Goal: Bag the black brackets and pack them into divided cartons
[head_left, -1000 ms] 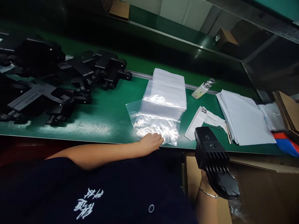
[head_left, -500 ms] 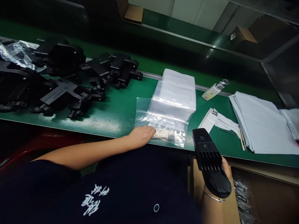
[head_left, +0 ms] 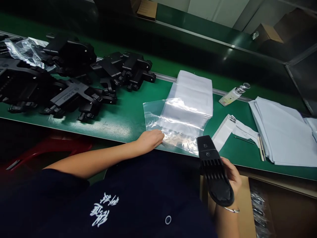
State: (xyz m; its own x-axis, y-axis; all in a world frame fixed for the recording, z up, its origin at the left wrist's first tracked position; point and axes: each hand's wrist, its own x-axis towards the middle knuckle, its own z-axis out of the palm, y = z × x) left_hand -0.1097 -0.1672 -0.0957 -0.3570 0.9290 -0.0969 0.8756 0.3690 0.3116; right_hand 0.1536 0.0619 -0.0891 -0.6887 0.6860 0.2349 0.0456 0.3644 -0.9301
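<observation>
My left hand (head_left: 150,140) is closed on the near left part of a clear plastic bag (head_left: 153,115) at the bench's front edge. The bag lies partly over a stack of white translucent sheets or bags (head_left: 193,89). In my right hand (head_left: 232,175) is a black plastic part (head_left: 214,168) with a row of ribs and two round marks, held just off the bench edge, right of the bag. The part hides some of the fingers of that hand.
Several black parts (head_left: 71,96) lie on the left of the green bench (head_left: 119,115), with crumpled plastic (head_left: 24,51) behind. Rightward are a bottle (head_left: 230,96), white label strips (head_left: 224,130), thin sticks (head_left: 261,148) and white sheets (head_left: 284,132). A cardboard box (head_left: 244,198) stands below.
My right hand has moved the black part left, closer to the bag. The clear bag's left edge is lifted and shifted a little under my left hand. The view has shifted slightly.
</observation>
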